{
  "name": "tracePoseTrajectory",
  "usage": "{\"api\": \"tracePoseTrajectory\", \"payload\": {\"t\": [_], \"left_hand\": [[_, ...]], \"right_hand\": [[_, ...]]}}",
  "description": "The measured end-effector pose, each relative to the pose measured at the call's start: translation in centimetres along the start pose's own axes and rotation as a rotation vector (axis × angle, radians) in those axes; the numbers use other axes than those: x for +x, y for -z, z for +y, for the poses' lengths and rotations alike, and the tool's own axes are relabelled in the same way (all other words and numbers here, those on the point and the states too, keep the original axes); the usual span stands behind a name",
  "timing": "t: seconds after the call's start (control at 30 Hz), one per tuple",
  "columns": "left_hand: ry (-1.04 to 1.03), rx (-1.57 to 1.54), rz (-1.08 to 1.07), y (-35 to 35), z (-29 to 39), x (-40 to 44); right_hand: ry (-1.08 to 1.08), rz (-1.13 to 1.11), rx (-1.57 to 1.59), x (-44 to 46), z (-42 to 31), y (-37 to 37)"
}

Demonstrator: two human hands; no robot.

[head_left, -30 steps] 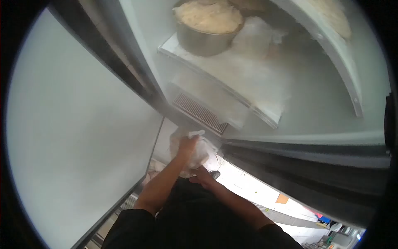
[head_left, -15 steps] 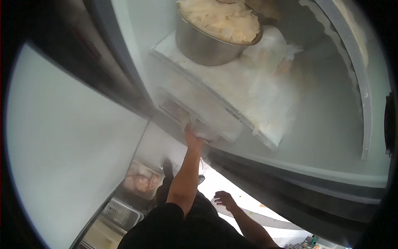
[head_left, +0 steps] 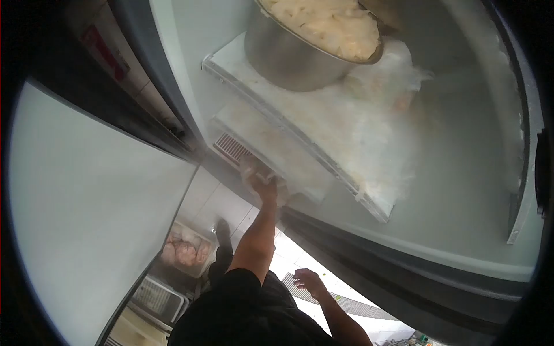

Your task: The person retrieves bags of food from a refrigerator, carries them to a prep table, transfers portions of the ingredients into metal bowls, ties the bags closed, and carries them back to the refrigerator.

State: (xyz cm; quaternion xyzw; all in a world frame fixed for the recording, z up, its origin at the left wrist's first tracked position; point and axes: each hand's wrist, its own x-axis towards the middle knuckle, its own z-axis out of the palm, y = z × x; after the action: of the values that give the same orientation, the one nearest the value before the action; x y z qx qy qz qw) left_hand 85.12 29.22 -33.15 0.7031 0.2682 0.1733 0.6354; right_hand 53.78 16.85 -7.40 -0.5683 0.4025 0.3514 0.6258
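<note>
My left hand [head_left: 265, 187] reaches down at the front of the freezer's lower shelf. Its fingers are closed on a crumpled clear plastic bag [head_left: 249, 169], and what is inside the bag cannot be made out. Close by the bag is a vent grille [head_left: 231, 147]. My right hand [head_left: 310, 281] hangs low outside the freezer, fingers loosely bent and apart, with nothing in it. Above my left hand, a metal pot [head_left: 300, 66] heaped with pale food [head_left: 329, 29] stands on the frosted shelf [head_left: 306, 115].
A knotted plastic bag [head_left: 386, 75] lies beside the pot. The open white door [head_left: 98, 202] fills the left side. On the floor stand a tub of pinkish, meat-like pieces [head_left: 186, 252] and a clear-lidded container [head_left: 158, 297]. The freezer's dark lower edge [head_left: 392, 259] runs along the right.
The view has shifted slightly. My left hand remains low by the vent, and the plastic around it shows more clearly. My right hand still hangs down with nothing in it.
</note>
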Motion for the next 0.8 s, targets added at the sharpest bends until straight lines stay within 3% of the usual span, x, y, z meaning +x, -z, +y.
{"api": "tracePoseTrajectory", "payload": {"t": [0.03,0.1,0.13,0.17,0.27,0.33,0.4,0.43,0.5,0.53,0.6,0.63,0.7,0.8], "left_hand": [[0.004,-0.002,0.001,0.4,3.3,0.2],[0.495,0.049,-0.246,2.0,12.2,0.6],[0.5,0.043,-0.243,1.5,11.3,0.6],[0.49,0.06,-0.284,0.4,9.7,0.7],[0.47,0.136,-0.414,-1.4,3.1,-0.2],[0.467,0.178,-0.448,1.2,1.1,-0.1],[0.169,0.129,-0.457,5.0,0.4,0.8],[0.173,0.136,-0.45,5.8,0.3,0.3],[0.304,-0.079,-0.034,7.6,0.3,-1.4],[0.307,-0.081,-0.026,7.7,0.9,-2.2],[1.046,-0.899,-0.123,7.4,4.1,-4.0],[1.051,-0.901,-0.12,6.1,3.2,-4.1],[0.557,-0.204,-0.347,2.4,-0.7,-2.6],[0.562,-0.003,-0.196,0.1,1.2,0.8]], "right_hand": [[0.014,0.012,-0.044,0.1,0.0,-0.1],[-0.018,-0.034,0.031,0.1,0.6,0.4],[-0.083,-0.032,0.071,0.4,1.0,0.7],[-0.001,-0.021,-0.157,-0.3,0.4,0.0],[-0.074,-0.035,-0.065,-0.3,1.1,0.2],[-0.114,-0.015,-0.115,0.0,2.2,0.5],[-0.127,-0.036,-0.078,1.0,3.3,1.2],[-0.137,-0.051,-0.036,1.4,4.0,1.5],[-0.157,-0.04,-0.14,1.2,3.2,0.9],[-0.143,-0.057,-0.161,1.5,3.3,1.0],[-0.13,-0.066,-0.187,1.7,3.3,1.3],[-0.127,-0.048,-0.231,1.6,3.2,1.3],[-0.122,-0.037,-0.28,1.4,3.2,1.4],[-0.141,-0.03,-0.268,1.4,4.0,2.6]]}}
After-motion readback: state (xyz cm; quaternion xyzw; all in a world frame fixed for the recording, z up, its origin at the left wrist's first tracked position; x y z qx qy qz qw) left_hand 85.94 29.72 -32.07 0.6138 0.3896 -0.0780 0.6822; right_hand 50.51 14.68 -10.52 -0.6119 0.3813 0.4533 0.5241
